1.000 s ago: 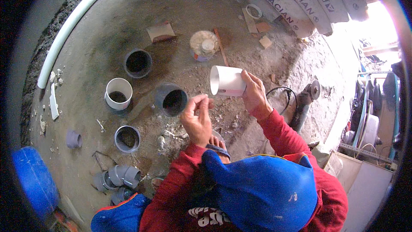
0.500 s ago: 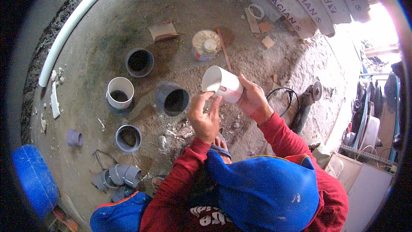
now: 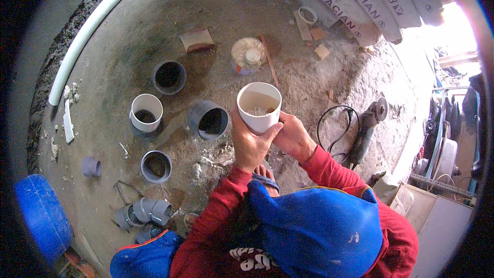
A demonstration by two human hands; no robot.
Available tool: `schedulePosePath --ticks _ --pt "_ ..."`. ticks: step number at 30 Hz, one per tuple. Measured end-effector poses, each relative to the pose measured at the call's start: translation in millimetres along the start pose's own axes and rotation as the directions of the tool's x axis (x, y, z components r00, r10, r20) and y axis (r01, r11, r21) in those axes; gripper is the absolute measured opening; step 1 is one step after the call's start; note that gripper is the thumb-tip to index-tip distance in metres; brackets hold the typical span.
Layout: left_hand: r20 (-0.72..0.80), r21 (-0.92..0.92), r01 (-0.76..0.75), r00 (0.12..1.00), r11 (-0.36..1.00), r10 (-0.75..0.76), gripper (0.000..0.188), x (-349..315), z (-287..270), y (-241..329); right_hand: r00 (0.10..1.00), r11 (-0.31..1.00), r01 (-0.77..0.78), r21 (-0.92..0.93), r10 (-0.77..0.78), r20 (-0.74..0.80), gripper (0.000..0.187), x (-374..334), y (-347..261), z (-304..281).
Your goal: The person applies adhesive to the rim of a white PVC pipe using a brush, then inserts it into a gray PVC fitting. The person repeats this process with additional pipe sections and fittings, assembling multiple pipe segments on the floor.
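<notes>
A short length of white plastic pipe [image 3: 260,123] is held up in front of me, its round mouth tilted toward my view. My left hand [image 3: 250,143] wraps its near left side, thumb pointing right. Around the lower right side my right hand [image 3: 295,138] closes, its fingers mostly hidden behind the pipe. What looks like a fingertip shows inside the bore. Just left of the hands, a dark grey pipe fitting [image 3: 194,118] stands on the floor. Beyond the pipe is a round tub with a pale, smeared lid [image 3: 241,48].
Several pipe pieces stand to the left, including a white-rimmed one [image 3: 135,120] and grey elbows [image 3: 149,210]. At right lies an angle grinder [image 3: 363,136] with its black cord [image 3: 320,126]. Large wrapped pipes [image 3: 355,10] are stacked at the far right. A blue barrel [image 3: 43,208] stands near left.
The white pipe has turned from lying sideways to having its mouth face up. My left hand has moved under its left side, and my right hand has shifted lower and left.
</notes>
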State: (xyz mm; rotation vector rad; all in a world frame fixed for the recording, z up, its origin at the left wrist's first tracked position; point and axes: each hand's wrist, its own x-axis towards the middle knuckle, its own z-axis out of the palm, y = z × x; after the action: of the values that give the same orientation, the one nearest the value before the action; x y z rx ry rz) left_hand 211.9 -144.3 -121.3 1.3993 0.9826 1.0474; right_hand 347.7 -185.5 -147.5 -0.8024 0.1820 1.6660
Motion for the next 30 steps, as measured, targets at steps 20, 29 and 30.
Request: schedulePosePath --ticks 20,29,30 --pt "0.143 -0.011 0.052 0.988 0.999 -0.05 0.08 16.4 -19.4 20.8 0.751 -0.052 0.593 -0.803 -0.323 0.576 0.022 -32.9 -66.1 78.3" --pt "0.223 -0.138 0.158 0.967 0.978 -0.125 0.07 21.0 -28.0 32.4 0.697 0.268 0.539 -0.798 -0.674 0.244 0.031 -28.9 -67.6 61.4" --pt "0.223 -0.118 0.106 0.972 0.987 -0.077 0.069 20.2 -28.1 32.4 0.728 0.19 0.428 -0.884 -0.652 0.212 0.03 -30.7 -71.0 59.9"
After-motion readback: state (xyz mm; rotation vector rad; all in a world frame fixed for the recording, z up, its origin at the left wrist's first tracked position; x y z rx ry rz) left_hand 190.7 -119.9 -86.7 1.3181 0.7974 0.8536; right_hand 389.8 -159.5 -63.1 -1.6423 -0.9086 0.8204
